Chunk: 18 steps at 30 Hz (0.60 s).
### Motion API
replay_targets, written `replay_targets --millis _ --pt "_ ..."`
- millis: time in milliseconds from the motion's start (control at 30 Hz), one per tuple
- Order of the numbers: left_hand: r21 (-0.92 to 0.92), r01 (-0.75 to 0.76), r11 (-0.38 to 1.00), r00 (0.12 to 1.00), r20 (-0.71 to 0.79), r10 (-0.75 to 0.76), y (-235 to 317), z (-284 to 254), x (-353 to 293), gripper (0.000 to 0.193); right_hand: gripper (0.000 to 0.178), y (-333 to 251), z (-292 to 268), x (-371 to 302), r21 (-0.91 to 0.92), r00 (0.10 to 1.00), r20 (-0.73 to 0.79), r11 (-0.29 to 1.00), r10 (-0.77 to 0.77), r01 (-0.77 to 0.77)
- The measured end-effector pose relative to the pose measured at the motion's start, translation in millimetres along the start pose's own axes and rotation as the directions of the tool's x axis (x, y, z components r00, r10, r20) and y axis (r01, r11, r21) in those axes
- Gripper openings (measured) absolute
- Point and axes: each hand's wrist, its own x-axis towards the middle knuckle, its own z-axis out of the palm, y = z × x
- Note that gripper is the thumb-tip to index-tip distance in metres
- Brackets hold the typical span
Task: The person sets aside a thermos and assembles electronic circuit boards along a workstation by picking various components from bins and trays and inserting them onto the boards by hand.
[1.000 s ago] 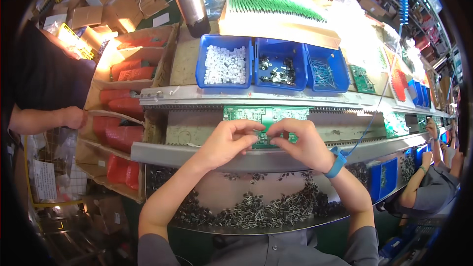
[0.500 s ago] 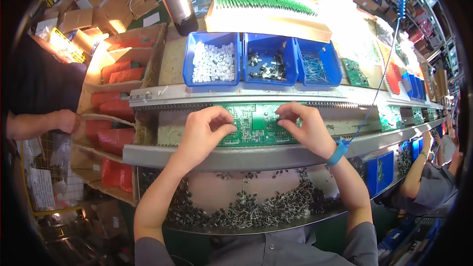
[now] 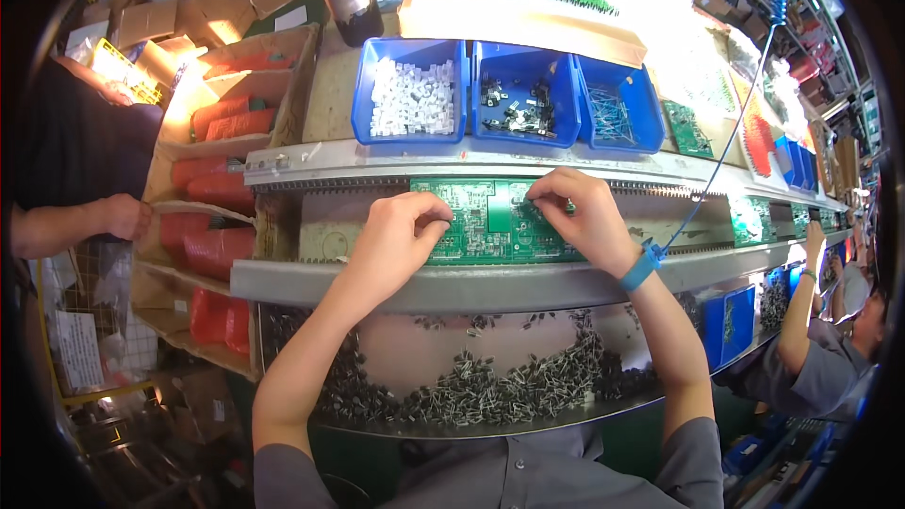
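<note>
A green circuit board (image 3: pixel 490 224) lies across two metal conveyor rails in front of me. My left hand (image 3: pixel 401 236) rests on its left part, fingertips pinched against the board's surface. At the board's upper right edge my right hand (image 3: pixel 580 217) presses down with bent fingers; a blue strap (image 3: pixel 641 269) with a coiled cord circles that wrist. Whether either hand pinches a small part is hidden by the fingers.
Three blue bins sit behind the rails: white parts (image 3: pixel 412 97), dark metal parts (image 3: pixel 521 108), thin leaded parts (image 3: pixel 615 118). A steel tray (image 3: pixel 396 358) of small dark components lies below. A person's arm (image 3: pixel 75 226) is at left, another worker (image 3: pixel 820 358) at right. Red packets (image 3: pixel 222 123) fill cardboard boxes.
Both hands have shifted up and apart on the board; the left hand went from the board's middle to its left part, the right to its upper edge.
</note>
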Motion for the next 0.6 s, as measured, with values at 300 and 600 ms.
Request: replay_targets --millis 300,600 --pt "-0.055 0.006 0.998 1.000 -0.011 -0.007 -4.5 1.2 0.5 0.009 0.012 4.7 1.5 7.1 -0.134 0.986 0.083 0.978 -0.147 0.157" --pt "-0.062 0.038 0.997 0.999 0.007 -0.038 -3.1 -0.6 2.2 0.008 0.013 4.3 2.5 9.9 -0.187 0.977 0.115 0.962 -0.182 0.201"
